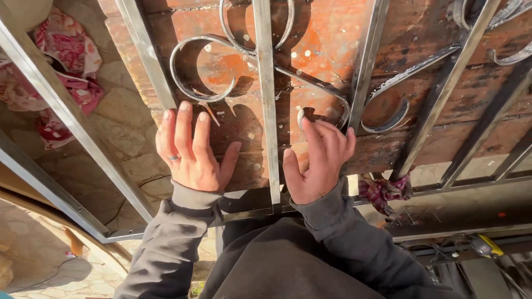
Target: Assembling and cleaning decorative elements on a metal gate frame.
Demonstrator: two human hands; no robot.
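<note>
scroll [324,113]: curved steel, flat on bench | grille bar [267,99]: straight, beside it
</note>
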